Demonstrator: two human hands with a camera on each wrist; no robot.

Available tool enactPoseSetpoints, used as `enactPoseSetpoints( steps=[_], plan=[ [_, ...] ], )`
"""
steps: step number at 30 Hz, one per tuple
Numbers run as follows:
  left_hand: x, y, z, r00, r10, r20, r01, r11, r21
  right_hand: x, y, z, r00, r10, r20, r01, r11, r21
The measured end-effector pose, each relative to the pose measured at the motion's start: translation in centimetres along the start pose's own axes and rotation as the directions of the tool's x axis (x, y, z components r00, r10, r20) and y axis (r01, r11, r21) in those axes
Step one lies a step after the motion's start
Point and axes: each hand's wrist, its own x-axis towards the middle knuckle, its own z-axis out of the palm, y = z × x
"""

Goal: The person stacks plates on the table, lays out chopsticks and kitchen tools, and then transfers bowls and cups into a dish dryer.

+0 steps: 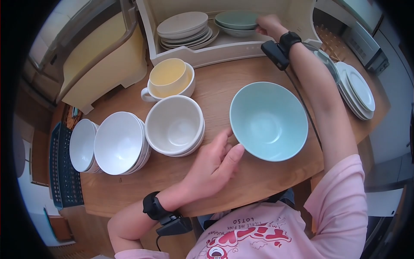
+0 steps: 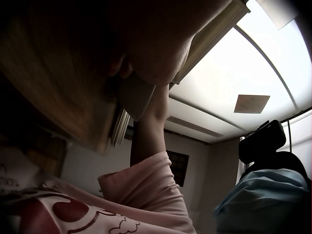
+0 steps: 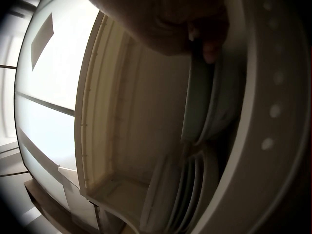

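Note:
A large light-blue bowl (image 1: 269,123) stands on the wooden table. My left hand (image 1: 211,168) rests beside it, index finger and thumb tip at the outside of its near-left rim; the left wrist view shows this bowl (image 2: 135,97) dimly below the hand. My right hand (image 1: 271,26) reaches into the cream rack and pinches the right edge of a shallow green bowl (image 1: 235,19). That green bowl (image 3: 195,105) lies over a paler dish (image 1: 237,32). The fingers (image 3: 209,53) overlap its rim in the right wrist view.
White bowls (image 1: 118,142) and cream bowls (image 1: 174,125) stand in stacks on the left. Behind them a yellow bowl (image 1: 168,77) sits in a white handled cup (image 1: 189,88). The rack (image 1: 233,51) also holds stacked plates (image 1: 183,26). White plates (image 1: 360,86) lie beyond the right arm.

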Motion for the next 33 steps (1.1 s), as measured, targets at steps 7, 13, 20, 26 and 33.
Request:
enactPoseSetpoints(
  steps=[7,13,20,26,33],
  plan=[
    [0.0,0.2,-0.1,1.0,-0.008,0.02,0.008,1.0,-0.005,-1.7,-0.2,-1.0,0.998,-0.044,0.038,0.053,0.963,-0.266],
    [0.0,0.0,0.0,1.0,-0.006,0.018,0.006,1.0,-0.007,-5.1,-2.6,-3.1,0.94,-0.301,0.162,0.341,0.801,-0.491],
    [-0.1,0.4,0.1,1.0,-0.016,0.0,0.016,1.0,0.008,-17.0,-4.8,-6.6,0.479,0.064,0.875,0.599,0.705,-0.379],
    [-0.2,0.7,0.1,0.998,-0.057,0.018,0.056,0.998,0.021,-20.0,-2.7,-6.7,0.324,0.087,0.942,0.767,0.559,-0.315],
    [-0.4,0.4,0.1,1.0,-0.026,-0.004,0.026,1.0,-0.008,-18.5,-2.0,-7.2,0.215,0.061,0.975,0.577,0.797,-0.177]
  ],
)
